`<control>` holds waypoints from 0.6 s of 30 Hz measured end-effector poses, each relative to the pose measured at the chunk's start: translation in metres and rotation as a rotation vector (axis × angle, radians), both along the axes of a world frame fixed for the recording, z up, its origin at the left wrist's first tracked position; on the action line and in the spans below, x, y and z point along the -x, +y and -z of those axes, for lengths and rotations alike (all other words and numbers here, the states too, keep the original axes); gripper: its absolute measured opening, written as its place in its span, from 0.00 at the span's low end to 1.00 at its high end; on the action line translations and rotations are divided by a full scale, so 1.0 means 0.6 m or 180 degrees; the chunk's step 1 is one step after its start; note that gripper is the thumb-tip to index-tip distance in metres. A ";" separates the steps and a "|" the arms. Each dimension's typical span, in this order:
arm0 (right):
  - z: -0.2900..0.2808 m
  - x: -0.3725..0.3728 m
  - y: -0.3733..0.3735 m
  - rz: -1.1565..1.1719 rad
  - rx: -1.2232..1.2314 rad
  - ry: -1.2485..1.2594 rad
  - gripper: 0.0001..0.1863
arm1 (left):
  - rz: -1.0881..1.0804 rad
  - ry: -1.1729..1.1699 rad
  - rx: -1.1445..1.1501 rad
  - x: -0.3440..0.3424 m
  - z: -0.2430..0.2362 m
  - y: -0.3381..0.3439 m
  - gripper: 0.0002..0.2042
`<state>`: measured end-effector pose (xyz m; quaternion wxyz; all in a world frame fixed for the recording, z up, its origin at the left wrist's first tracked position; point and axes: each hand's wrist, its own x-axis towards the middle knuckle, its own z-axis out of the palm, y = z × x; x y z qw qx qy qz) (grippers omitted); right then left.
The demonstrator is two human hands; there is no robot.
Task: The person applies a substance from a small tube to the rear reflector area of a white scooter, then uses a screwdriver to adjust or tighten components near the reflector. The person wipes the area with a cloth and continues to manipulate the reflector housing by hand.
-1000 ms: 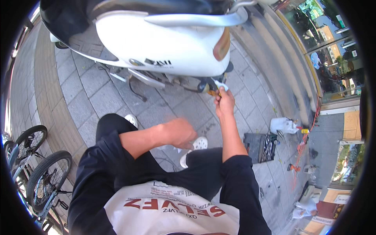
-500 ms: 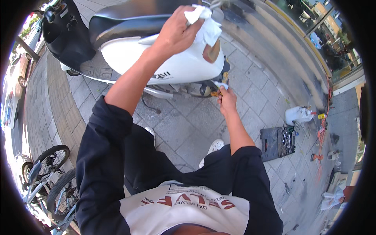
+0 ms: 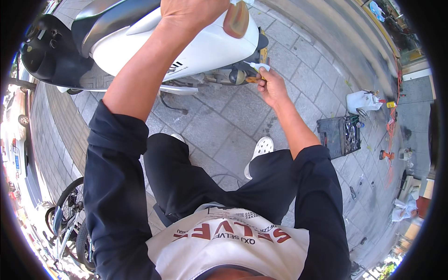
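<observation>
Dark sleeves [image 3: 116, 196] (rolled up), white clogs [image 3: 263, 146]

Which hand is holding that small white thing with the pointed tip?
The right hand, on the picture's right: it grips the white pointed thing beside the scooter. The left hand is higher, cut off by the top edge.

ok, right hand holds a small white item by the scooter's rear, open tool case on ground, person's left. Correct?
Wrong side: head view shows the open tool case on the person's right. Right hand, small white item and scooter: as stated.
</observation>
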<state>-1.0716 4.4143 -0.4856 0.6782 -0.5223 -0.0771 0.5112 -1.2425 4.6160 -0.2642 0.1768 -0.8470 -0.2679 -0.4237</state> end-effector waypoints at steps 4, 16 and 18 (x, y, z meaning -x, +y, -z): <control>-0.005 -0.008 0.001 -0.0029 0.0014 0.0017 0.06 | -0.0126 0.0220 0.0224 -0.004 -0.008 0.003 0.14; 0.006 -0.029 0.022 -0.0192 -0.0246 0.0169 0.08 | -0.0228 0.0351 0.0624 0.005 -0.036 0.020 0.12; 0.006 -0.036 0.030 -0.0256 -0.0327 0.0161 0.08 | -0.0153 0.0252 0.0715 0.003 -0.043 0.023 0.13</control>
